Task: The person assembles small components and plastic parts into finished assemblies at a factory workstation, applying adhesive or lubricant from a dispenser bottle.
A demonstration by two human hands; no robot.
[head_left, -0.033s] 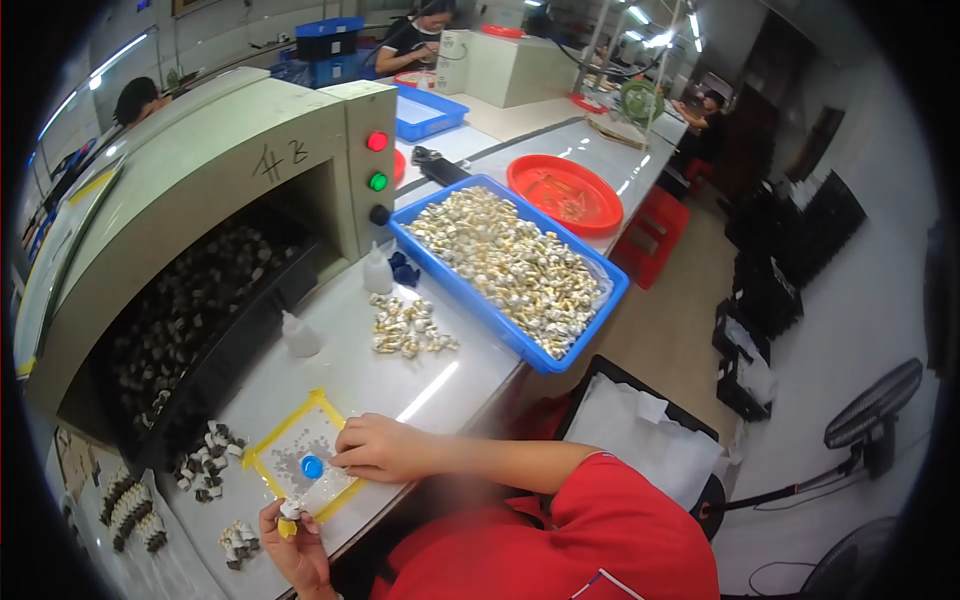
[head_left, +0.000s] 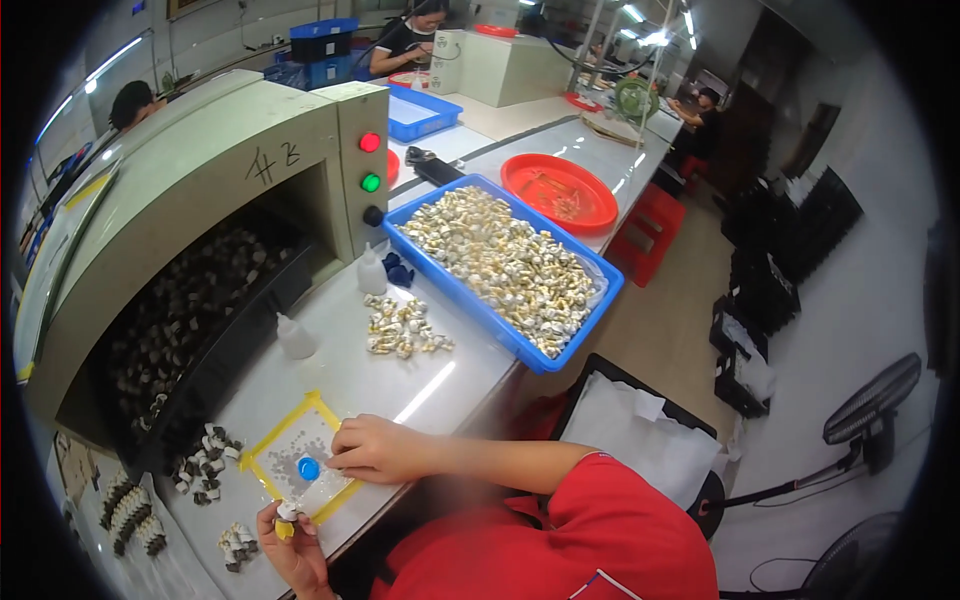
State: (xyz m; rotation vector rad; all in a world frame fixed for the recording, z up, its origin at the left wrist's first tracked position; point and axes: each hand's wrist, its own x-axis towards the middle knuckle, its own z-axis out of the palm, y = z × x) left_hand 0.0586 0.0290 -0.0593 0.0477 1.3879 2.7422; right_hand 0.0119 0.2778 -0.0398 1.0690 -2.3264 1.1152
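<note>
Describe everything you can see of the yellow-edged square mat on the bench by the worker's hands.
The yellow-edged square mat lies flat on the grey benchtop, turned cornerwise. Its centre is pale and speckled inside a yellow border. A small blue round cap sits on it. The right hand rests on its near corner; the left hand holds a small piece just beside it.

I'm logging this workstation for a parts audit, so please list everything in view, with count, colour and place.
blue tray: one, blue, bench centre, full of small pale parts
red basin: one, red, beyond the tray
loose parts pile: one, pale gold, bench beside the tray
squeeze bottles: two, translucent white, near the machine opening
machine: one, beige, left, with red, green and black buttons
yellow-edged mat: one, bench front, blue cap on it
left hand: holds a small part
right hand: rests on the mat
</note>
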